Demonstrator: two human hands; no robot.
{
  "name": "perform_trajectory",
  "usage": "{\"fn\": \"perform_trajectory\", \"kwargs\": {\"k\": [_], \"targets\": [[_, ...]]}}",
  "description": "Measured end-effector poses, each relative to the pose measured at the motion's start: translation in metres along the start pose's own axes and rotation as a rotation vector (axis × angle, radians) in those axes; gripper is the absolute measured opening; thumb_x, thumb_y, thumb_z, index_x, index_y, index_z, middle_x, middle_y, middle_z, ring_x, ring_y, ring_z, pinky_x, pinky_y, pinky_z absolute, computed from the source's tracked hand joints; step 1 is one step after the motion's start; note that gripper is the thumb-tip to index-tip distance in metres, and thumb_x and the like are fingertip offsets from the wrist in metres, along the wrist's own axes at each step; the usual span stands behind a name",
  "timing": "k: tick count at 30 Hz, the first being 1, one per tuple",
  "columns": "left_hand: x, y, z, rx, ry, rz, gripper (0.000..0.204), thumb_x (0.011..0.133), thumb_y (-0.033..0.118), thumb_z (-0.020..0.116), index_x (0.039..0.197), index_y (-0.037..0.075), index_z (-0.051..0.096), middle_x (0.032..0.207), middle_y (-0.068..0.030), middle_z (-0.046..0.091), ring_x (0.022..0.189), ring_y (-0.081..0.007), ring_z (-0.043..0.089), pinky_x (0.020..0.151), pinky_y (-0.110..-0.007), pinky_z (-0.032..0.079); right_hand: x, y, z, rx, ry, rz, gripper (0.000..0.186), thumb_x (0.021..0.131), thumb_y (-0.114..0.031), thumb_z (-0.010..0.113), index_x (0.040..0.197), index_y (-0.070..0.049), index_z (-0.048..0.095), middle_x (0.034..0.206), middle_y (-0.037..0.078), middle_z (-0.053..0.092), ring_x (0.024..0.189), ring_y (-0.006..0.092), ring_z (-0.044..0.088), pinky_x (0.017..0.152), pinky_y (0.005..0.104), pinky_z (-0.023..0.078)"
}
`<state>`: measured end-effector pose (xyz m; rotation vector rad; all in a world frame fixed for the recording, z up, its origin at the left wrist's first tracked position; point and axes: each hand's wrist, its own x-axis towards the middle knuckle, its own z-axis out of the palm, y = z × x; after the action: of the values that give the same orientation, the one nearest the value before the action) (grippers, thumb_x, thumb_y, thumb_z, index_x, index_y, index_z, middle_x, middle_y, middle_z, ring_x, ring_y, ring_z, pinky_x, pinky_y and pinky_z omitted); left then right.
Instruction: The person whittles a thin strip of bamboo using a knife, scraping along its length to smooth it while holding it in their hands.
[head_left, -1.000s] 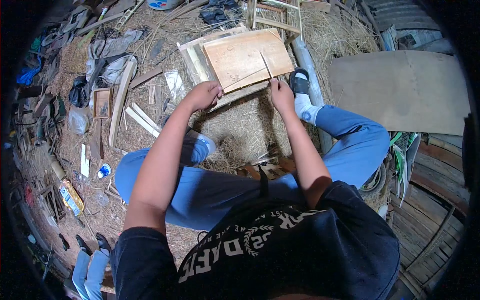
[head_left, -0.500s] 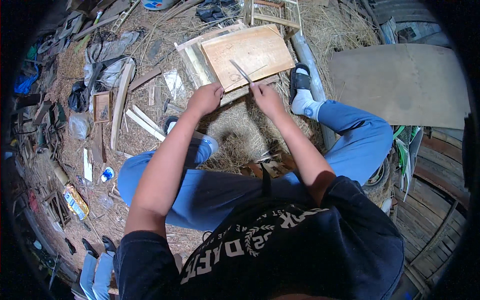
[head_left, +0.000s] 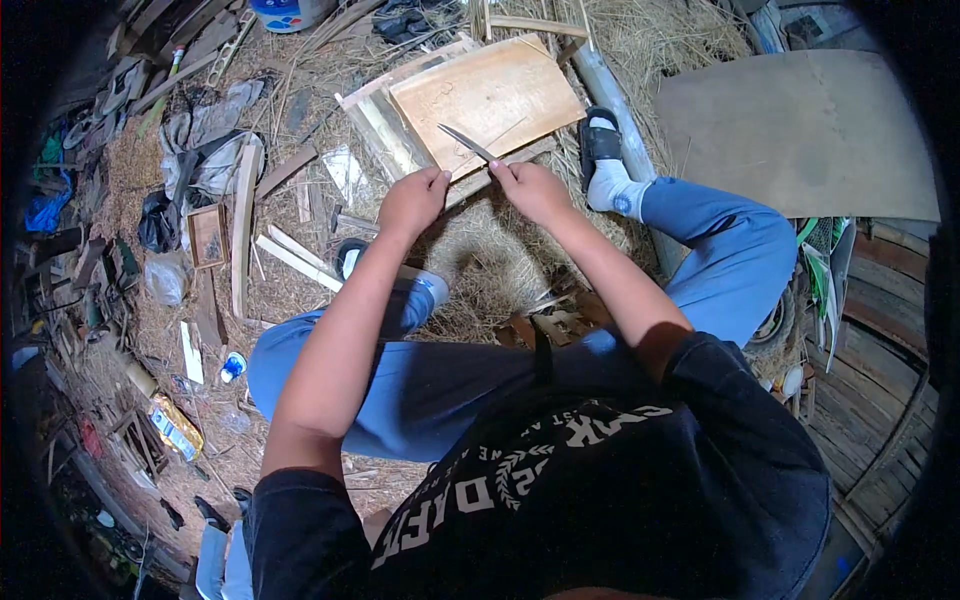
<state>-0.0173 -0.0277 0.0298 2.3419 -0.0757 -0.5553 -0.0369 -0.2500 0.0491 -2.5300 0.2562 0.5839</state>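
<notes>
- We see the knife (head_left: pixel 466 143) in front of the seated person, its blade slanting up and to the left from the right hand (head_left: pixel 532 188), over the near edge of the wooden board (head_left: pixel 488 97).
- Half a second ago the blade sat in much the same place; a second ago it stood nearer upright, further right. So the blade has swung left and tipped over, which we judge to be a cutting or shaving stroke under way.
- The right hand is closed around the knife handle. The left hand (head_left: pixel 411 200) is curled shut just left of it; we cannot tell what it grips, though a thin strip seems to run between the two hands.
- Both hands have stayed close together over the straw mound (head_left: pixel 490 265) between the knees.
- The board lies tilted on the far side, resting on pale wooden slats (head_left: pixel 372 118), and has not moved.
- To the right, a foot in a white sock and black sandal (head_left: pixel 606 160) rests beside a long pole (head_left: pixel 612 90); beyond it lies a large flat grey sheet (head_left: pixel 800 130).
- To the left, the floor carries loose wooden sticks (head_left: pixel 295 255), a small wooden frame (head_left: pixel 207 235), rags (head_left: pixel 205 150) and a plastic bottle (head_left: pixel 175 428).
- Nothing lies between hands and board; the clutter stays well apart on the left.
</notes>
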Motion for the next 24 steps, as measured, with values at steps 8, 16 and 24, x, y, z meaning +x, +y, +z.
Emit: {"fn": "perform_trajectory", "kwargs": {"k": [8, 16, 24], "targets": [[0.01, -0.003, 0.002, -0.035, -0.121, -0.117, 0.041, 0.099, 0.045, 0.052, 0.108, 0.012, 0.074, 0.107, -0.0216, 0.072, 0.102, -0.0428, 0.067, 0.091, -0.048, 0.053, 0.008, 0.001, -0.002, -0.111, 0.089, -0.006, 0.06, 0.101, -0.056, 0.043, 0.09, -0.007, 0.077, 0.094, 0.021, 0.073, 0.088, 0.0422, 0.071, 0.08, 0.0524, 0.055], [0.01, -0.004, 0.001, -0.037, -0.119, -0.097, 0.042, 0.1, 0.044, 0.051, 0.108, 0.01, 0.074, 0.106, -0.0238, 0.071, 0.102, -0.0436, 0.067, 0.091, -0.049, 0.052, 0.005, -0.006, -0.009, -0.097, 0.038, 0.007, 0.064, 0.102, -0.058, 0.038, 0.094, -0.008, 0.077, 0.095, 0.02, 0.074, 0.089, 0.0402, 0.071, 0.079, 0.0526, 0.055], [0.012, -0.006, 0.005, -0.012, -0.098, -0.075, 0.043, 0.1, 0.044, 0.051, 0.105, 0.007, 0.073, 0.104, -0.0249, 0.071, 0.1, -0.0443, 0.067, 0.09, -0.049, 0.052, 0.014, 0.01, -0.007, -0.116, 0.048, -0.016, 0.067, 0.102, -0.058, 0.038, 0.093, -0.004, 0.076, 0.094, 0.023, 0.073, 0.089, 0.0431, 0.071, 0.083, 0.0535, 0.055]]}}
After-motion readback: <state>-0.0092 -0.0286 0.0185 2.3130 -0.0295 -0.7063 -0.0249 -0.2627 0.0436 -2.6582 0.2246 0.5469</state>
